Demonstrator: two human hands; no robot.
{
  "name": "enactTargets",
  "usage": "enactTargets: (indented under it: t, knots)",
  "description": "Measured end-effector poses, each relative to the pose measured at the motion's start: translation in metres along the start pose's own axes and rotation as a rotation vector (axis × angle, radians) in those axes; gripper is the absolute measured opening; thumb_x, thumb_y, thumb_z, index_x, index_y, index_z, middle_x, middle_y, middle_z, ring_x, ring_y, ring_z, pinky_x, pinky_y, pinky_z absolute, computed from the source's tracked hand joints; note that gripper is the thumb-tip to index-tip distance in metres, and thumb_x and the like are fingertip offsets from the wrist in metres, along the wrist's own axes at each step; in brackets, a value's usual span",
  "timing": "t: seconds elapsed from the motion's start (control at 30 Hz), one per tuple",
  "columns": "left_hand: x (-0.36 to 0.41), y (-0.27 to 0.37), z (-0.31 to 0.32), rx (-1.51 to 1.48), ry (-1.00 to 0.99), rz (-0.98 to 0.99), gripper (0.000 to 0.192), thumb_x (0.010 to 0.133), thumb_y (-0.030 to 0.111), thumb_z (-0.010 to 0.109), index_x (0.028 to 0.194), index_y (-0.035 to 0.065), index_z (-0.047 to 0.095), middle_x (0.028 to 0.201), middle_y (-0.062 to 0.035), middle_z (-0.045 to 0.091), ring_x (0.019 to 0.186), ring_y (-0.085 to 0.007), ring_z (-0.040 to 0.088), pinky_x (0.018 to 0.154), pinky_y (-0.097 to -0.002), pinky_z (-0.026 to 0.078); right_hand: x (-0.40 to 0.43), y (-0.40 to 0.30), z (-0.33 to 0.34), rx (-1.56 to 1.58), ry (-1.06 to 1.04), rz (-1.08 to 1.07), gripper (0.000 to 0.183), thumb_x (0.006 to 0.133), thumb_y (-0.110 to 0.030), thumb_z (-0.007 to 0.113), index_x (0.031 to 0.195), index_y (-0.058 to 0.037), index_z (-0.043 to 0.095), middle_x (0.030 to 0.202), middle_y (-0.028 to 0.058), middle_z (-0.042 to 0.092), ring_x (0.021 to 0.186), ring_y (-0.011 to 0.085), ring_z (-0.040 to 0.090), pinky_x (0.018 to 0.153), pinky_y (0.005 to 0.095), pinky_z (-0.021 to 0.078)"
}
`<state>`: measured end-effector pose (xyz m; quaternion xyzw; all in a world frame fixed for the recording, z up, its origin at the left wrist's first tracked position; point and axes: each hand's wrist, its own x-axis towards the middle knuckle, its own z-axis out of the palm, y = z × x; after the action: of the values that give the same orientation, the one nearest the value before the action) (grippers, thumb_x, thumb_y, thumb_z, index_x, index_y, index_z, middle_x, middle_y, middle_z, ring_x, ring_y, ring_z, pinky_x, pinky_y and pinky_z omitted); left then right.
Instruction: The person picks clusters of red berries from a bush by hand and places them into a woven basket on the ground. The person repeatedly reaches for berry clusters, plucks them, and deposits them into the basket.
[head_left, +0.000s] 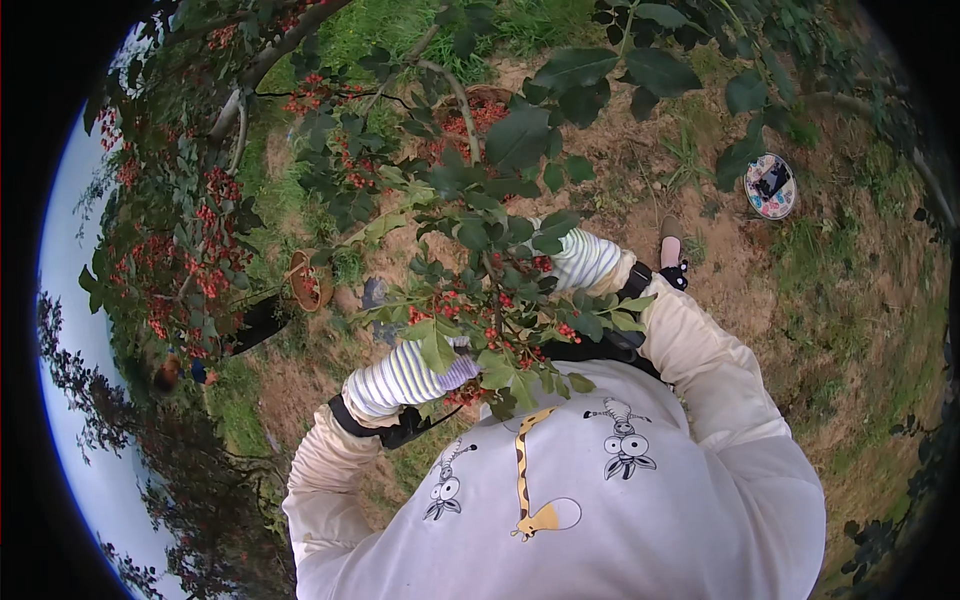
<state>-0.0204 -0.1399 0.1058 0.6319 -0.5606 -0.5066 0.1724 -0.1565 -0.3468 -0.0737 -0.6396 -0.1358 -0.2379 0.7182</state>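
A leafy branch with clusters of small red berries (448, 304), resembling Sichuan pepper, hangs directly in front of my chest. My left hand (442, 367), in a striped knit glove, is at the lower left of this branch, against leaves and berries. My right hand (574, 255), gloved in the same stripes, reaches behind the foliage on the branch's other side. Leaves cover the fingers of both hands, so what they grip cannot be made out. Below the left glove hangs another red berry cluster (465, 393).
A wicker basket (321, 283) holding some berries is at left. Beyond the branch, a larger basket (491, 94) holds many berries. A round patterned stool or lid (761, 206) carries a dark phone-like object (772, 180). Thick limbs (259, 71) cross upper left; another person (176, 371) is beyond.
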Motion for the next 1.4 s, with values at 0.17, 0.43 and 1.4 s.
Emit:
enactTargets:
  t: [0.17, 0.43, 1.4]
  knots:
    - [0.006, 0.004, 0.000, 0.019, -0.033, 0.003, 0.025, 0.090, 0.009, 0.056, 0.112, 0.0103, 0.067, 0.089, -0.0016, 0.063, 0.074, -0.0200, 0.057, 0.067, -0.0311, 0.046, 0.016, -0.027, -0.002, 0.311, 0.030, 0.159, 0.054, 0.090, -0.016, 0.062, 0.139, -0.0063, 0.042, 0.127, 0.0040, 0.056, 0.110, 0.0134, 0.056, 0.093, 0.0293, 0.0475]
    - [0.015, 0.001, 0.006, -0.135, -0.027, -0.181, 0.020, 0.088, 0.019, 0.064, 0.103, 0.0060, 0.065, 0.091, -0.0106, 0.065, 0.085, -0.0267, 0.064, 0.072, -0.0356, 0.052, 0.024, -0.018, -0.024, 0.131, 0.116, 0.161, 0.060, 0.086, -0.017, 0.069, 0.139, -0.0059, 0.041, 0.121, 0.0073, 0.059, 0.105, 0.0163, 0.059, 0.092, 0.0288, 0.0480]
    - [0.071, -0.008, 0.064, -0.200, 0.209, -0.080, 0.019, 0.091, 0.021, 0.062, 0.097, 0.0034, 0.063, 0.083, -0.0084, 0.062, 0.082, -0.0256, 0.061, 0.071, -0.0339, 0.048, -0.127, -0.149, -0.019, 0.100, 0.394, 1.063, 0.029, 0.094, -0.024, 0.059, 0.111, -0.0013, 0.064, 0.082, 0.0026, 0.066, 0.069, 0.0077, 0.062, 0.059, 0.0209, 0.0491]
